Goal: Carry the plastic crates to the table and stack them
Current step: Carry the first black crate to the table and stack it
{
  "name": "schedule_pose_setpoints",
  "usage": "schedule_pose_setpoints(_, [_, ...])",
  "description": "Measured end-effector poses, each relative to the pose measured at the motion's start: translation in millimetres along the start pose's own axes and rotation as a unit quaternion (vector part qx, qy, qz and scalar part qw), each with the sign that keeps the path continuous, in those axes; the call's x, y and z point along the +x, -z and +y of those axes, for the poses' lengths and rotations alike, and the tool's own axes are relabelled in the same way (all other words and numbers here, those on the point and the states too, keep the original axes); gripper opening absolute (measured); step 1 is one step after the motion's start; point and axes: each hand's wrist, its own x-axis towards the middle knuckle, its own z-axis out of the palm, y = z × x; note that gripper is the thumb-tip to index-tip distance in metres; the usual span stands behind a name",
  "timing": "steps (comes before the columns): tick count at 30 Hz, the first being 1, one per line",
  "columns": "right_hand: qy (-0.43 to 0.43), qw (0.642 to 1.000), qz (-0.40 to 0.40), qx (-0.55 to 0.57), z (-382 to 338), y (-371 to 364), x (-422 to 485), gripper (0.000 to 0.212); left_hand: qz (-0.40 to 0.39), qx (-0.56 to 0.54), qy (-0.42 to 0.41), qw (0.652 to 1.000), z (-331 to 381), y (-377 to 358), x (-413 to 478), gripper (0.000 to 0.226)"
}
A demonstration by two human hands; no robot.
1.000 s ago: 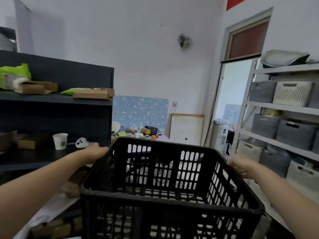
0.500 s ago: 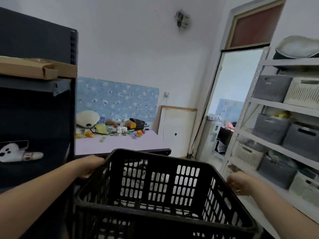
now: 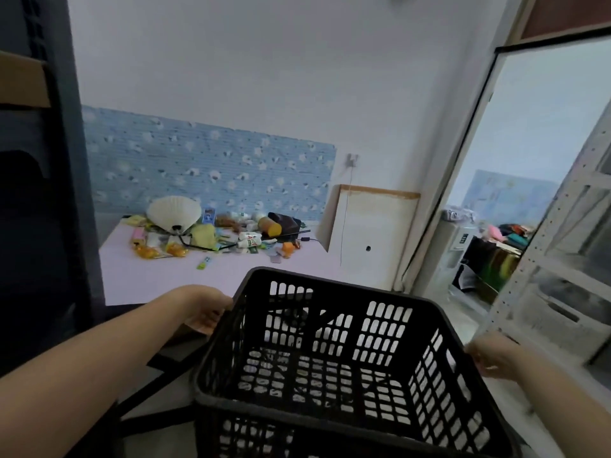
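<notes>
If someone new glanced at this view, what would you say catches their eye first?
Most striking is the black plastic crate, empty and filling the lower middle, gripped on its sides by the left hand and the right hand. Beyond it stands the pale table, its far end cluttered with small items and a white fan against blue floral wall panelling.

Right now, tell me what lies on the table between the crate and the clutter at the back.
Head view: bare pink table between the black crate and the clutter.
</notes>
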Motion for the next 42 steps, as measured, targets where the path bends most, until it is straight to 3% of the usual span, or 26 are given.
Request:
schedule_pose_setpoints(4, [0.007,0.999,-0.032,0.003,-48.0,-37.4,104.2,0.011,0.017,-0.015,0.019,1.0,22.2,-3.9,88.6,0.025])
schedule_pose_setpoints(9, [-0.018,0.993,-0.114,-0.032,-93.1,-101.8,235.7,0.012,0.021,-0.042,0.073,0.996,19.4,-22.6,207.1,0.015])
schedule_pose_setpoints(14, [-0.015,0.982,-0.161,-0.1,-134.1,-167.5,336.6,0.027,0.034,-0.128,0.123,0.983,1.8,-45.4,303.3,0.02])
schedule_pose_setpoints(20, [-0.011,0.978,-0.177,-0.111,-163.1,-235.6,420.2,0.01,0.109,-0.182,0.139,0.967,12.4,-57.1,375.6,0.03])
schedule_pose_setpoints(22, [-0.007,0.978,-0.169,-0.119,-167.6,-254.5,441.5,0.012,0.101,-0.187,0.139,0.967,0.8,-51.8,403.6,0.027])
schedule_pose_setpoints(25, [-0.003,0.975,-0.164,-0.149,-167.0,-278.1,464.5,0.016,0.004,-0.153,0.139,0.978,-66.8,-52.4,474.0,0.012])
schedule_pose_setpoints(32, [0.086,0.954,-0.177,-0.227,-172.0,-292.7,510.4,0.028,-0.026,-0.093,0.168,0.981,-3.2,-51.3,442.9,0.032])
schedule_pose_setpoints(38, [0.105,0.92,-0.261,-0.271,-181.4,-283.3,528.2,0.026,0.02,-0.031,0.184,0.982,0.3,-52.6,445.6,0.035])
schedule_pose_setpoints(42, [0.11,0.918,-0.295,-0.243,-178.0,-276.3,536.6,0.025,0.064,-0.011,0.186,0.98,0.6,-61.8,441.7,0.035])
